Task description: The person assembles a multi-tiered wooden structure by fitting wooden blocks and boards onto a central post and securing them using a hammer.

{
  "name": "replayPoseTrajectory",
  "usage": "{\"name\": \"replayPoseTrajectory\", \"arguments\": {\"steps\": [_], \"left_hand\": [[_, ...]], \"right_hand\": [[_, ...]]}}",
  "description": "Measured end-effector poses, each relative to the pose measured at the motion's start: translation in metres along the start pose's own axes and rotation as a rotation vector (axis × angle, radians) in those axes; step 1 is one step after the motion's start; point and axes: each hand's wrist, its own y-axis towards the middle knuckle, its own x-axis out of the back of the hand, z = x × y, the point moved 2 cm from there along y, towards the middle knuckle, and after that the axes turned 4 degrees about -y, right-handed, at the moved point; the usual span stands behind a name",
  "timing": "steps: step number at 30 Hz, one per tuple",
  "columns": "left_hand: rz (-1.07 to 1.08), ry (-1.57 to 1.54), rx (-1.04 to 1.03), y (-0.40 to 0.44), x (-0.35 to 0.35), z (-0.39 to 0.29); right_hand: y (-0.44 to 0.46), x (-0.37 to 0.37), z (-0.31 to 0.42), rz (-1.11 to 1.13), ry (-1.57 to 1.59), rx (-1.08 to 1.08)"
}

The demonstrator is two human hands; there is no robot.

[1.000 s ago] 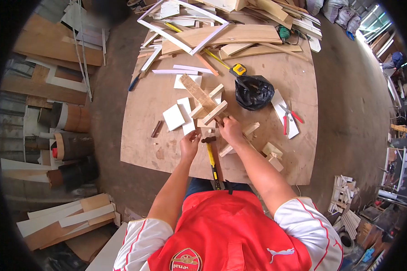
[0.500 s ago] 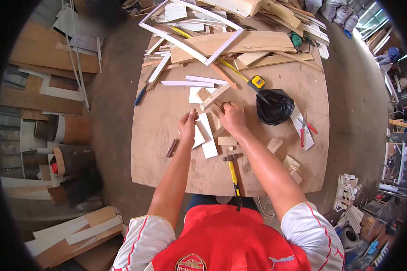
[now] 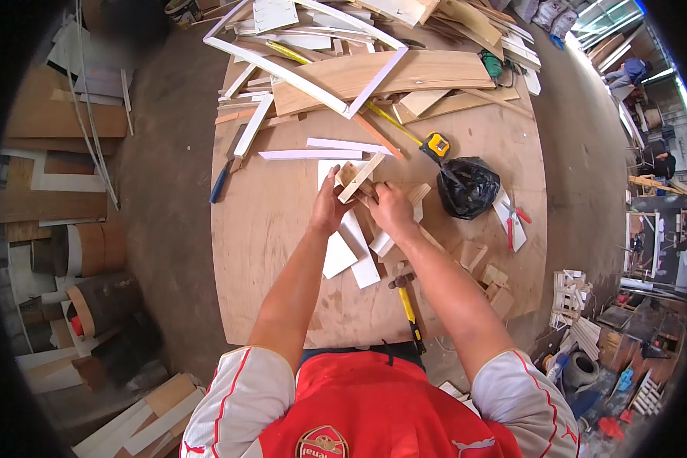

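Gripping a wooden piece (image 3: 361,178), both the left hand (image 3: 330,204) and right hand (image 3: 394,208) are closed. Nearer the person lies a hammer (image 3: 408,302).

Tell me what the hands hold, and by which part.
A wooden piece: left hand at its left side, right hand at its near right side.

Left of the left hand (image 3: 327,212), a broad lane of tabletop (image 3: 263,244) runs open to the edge. Beyond the joined wood (image 3: 361,179), white strips (image 3: 313,154) and the frame (image 3: 298,75) bar the way. The black bag (image 3: 468,187) and pliers (image 3: 514,220) obstruct the right — nearer, the hammer (image 3: 406,299) does; beneath the right forearm, clearance is hard to judge.
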Motion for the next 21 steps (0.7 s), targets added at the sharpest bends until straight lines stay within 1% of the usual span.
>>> {"name": "replayPoseTrajectory", "arguments": {"steps": [1,7,10,13,16,17,20,21], "left_hand": [[-0.003,-0.028,-0.014,-0.001,-0.005,0.001],[0.008,0.064,-0.030,-0.012,-0.015,-0.004],[-0.077,0.103,-0.113,-0.022,-0.013,-0.002],[-0.001,0.038,-0.301,-0.023,0.020,0.015],[-0.044,0.206,-0.421,-0.036,0.022,0.011],[-0.004,0.318,-0.456,-0.039,0.020,0.006],[0.031,0.583,-0.445,-0.033,0.028,0.001],[-0.053,0.786,-0.475,-0.038,0.014,-0.009]], "right_hand": [[0.000,0.000,0.000,-0.011,0.013,0.004],[-0.005,0.000,0.002,-0.051,0.074,-0.003],[-0.005,0.001,0.002,-0.056,0.079,0.001],[-0.006,0.003,0.003,-0.024,0.063,0.019],[-0.003,-0.001,0.004,-0.056,0.112,0.021],[-0.003,-0.002,0.004,-0.053,0.110,0.023],[0.001,-0.003,0.009,-0.045,0.108,0.025],[0.003,-0.004,0.010,-0.043,0.108,0.020]]}}
